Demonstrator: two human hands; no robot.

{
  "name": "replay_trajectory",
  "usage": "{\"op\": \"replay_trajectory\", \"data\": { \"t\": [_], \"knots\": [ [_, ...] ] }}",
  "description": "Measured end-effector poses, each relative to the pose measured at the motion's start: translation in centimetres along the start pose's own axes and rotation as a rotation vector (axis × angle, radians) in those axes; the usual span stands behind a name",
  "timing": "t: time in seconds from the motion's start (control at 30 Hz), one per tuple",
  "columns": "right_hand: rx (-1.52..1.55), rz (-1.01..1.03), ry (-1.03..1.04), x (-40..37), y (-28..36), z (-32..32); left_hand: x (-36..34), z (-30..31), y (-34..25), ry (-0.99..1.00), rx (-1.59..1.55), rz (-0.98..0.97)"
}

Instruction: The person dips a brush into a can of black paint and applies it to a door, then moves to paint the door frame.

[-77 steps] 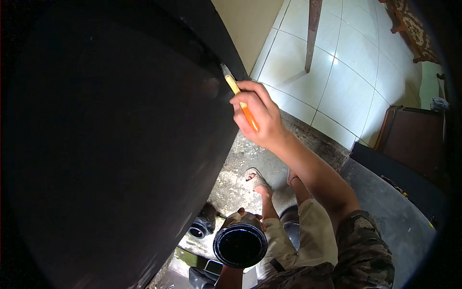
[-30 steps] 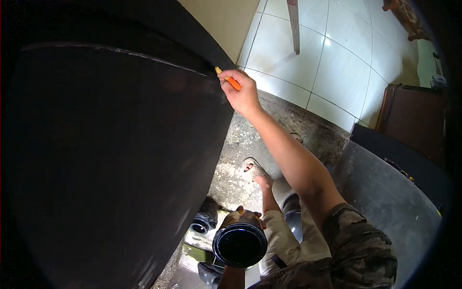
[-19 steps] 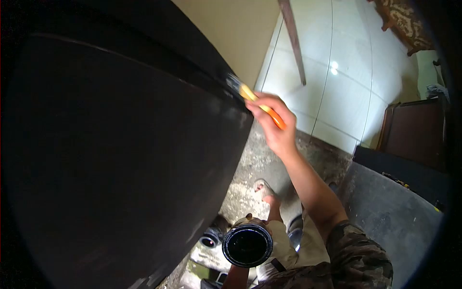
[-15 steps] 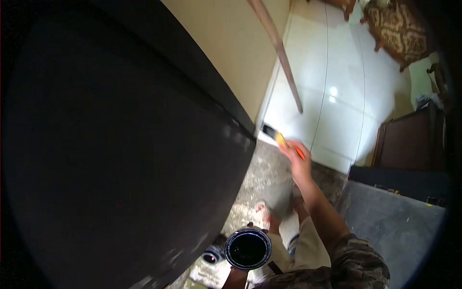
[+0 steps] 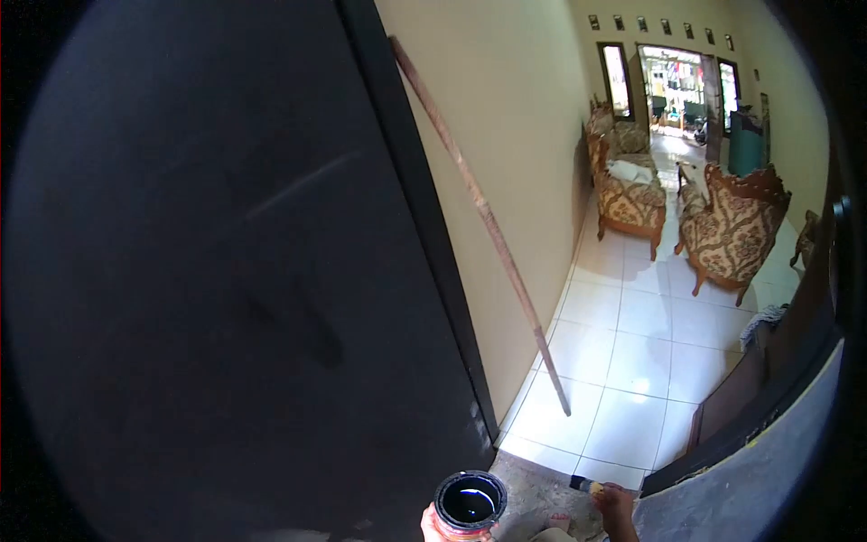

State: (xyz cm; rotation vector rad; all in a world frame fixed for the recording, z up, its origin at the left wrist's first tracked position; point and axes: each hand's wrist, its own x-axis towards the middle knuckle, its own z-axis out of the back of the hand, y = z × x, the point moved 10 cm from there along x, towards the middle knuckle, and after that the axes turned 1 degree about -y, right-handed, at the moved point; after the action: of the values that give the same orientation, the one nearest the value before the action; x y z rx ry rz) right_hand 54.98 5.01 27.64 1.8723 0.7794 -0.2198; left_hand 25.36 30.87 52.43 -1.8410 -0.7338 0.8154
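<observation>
At the bottom middle, my left hand (image 5: 431,522) is wrapped round an open can (image 5: 470,499) with dark liquid inside and a dark rim. My right hand (image 5: 616,504), low and right of the can, grips a paintbrush (image 5: 587,485) whose dark bristles point left. The brush is apart from the can, above the grey floor by the tile edge. A large black door panel (image 5: 244,298) fills the left side, with a few pale scuffs near its lower right corner. The brush does not touch it.
A wooden pole (image 5: 488,217) leans against the beige wall (image 5: 515,135). White tiled floor (image 5: 623,361) leads to patterned armchairs (image 5: 733,230) and a bright doorway (image 5: 673,86). A dark frame and grey surface (image 5: 750,488) stand at the lower right.
The view has tilted up, showing more of the room. My right hand with the brush has moved away from the door's lower corner. My left hand still holds the can.
</observation>
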Motion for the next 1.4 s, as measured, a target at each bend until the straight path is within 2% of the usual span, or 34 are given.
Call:
{"op": "replay_trajectory", "data": {
  "t": [0.07, 0.13, 0.17, 0.3, 0.67, 0.73, 0.83, 0.97, 1.07, 1.1, 1.2, 1.33, 1.4],
  "knots": [
    [0.000, -0.011, -0.001, -1.5, 0.5, -1.8, 1.2, 1.5, 3.5, 0.032, -0.525, 0.255],
    [0.033, 0.013, -0.058, -2.2, 1.7, -2.9, -0.6, -1.9, -0.5, 0.864, -0.763, 0.093],
    [0.036, 0.026, -0.041, -2.1, 2.4, -3.6, -0.6, -1.8, -1.2, 0.874, -0.758, 0.074],
    [0.112, 0.005, 0.105, -0.4, 4.3, -7.1, -0.2, -2.1, -1.9, 0.819, -0.711, 0.000],
    [0.063, 0.029, 0.240, 2.0, 12.8, -13.8, 0.5, -5.8, -1.9, 0.616, -0.633, -0.101],
    [-0.068, 0.038, 0.277, 3.6, 13.4, -13.3, 0.4, -7.0, -0.7, 0.570, -0.648, -0.118],
    [-0.222, -0.105, 0.260, 4.8, 12.8, -11.5, 0.4, -8.0, 0.5, 0.510, -0.641, -0.122],
    [-0.123, -0.122, 0.240, 5.1, 13.2, -9.1, 1.8, -9.5, -0.2, 0.473, -0.593, -0.131],
    [-0.079, -0.091, 0.149, 0.2, 16.0, -9.1, 2.7, -10.3, -0.6, 0.443, -0.560, -0.129],
    [-0.068, -0.094, 0.163, 2.3, 14.3, -7.3, 2.8, -10.2, -0.6, 0.429, -0.551, -0.125],
    [-0.141, -0.080, 0.166, 2.7, 13.7, -4.7, 2.9, -10.5, 0.1, 0.392, -0.535, -0.100],
    [0.011, -0.112, 0.002, 0.3, 14.0, -2.0, 3.3, -11.6, 1.5, 0.369, -0.524, -0.045],
    [-0.012, -0.090, -0.013, 1.7, 12.5, 0.5, 3.3, -11.4, 2.0, 0.356, -0.512, -0.016]
  ]
}}
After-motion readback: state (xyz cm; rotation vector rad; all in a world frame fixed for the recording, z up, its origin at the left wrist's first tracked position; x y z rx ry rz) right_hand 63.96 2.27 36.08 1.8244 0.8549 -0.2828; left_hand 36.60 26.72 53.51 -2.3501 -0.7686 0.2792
